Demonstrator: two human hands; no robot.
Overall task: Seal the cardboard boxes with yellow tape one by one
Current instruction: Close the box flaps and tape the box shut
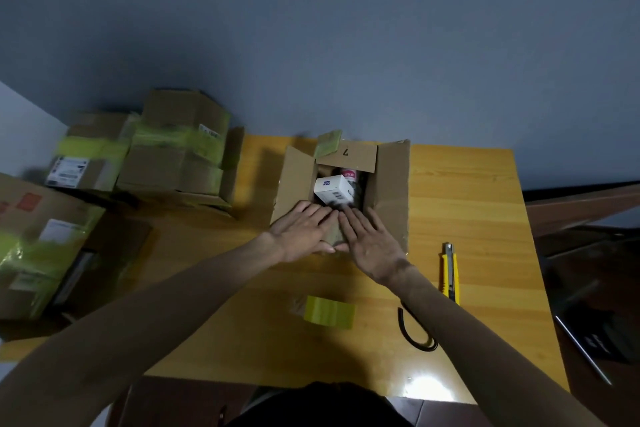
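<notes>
Both hands, left hand [304,230] and right hand [369,241], lie flat on the near flap [333,236] of the open cardboard box [391,191] mid-frame; press it level before taping.

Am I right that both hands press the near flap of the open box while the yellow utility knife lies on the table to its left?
Not quite: the utility knife lies to the right of the open box, as the head view shows. Both the left hand and the right hand do press its near flap.
</notes>
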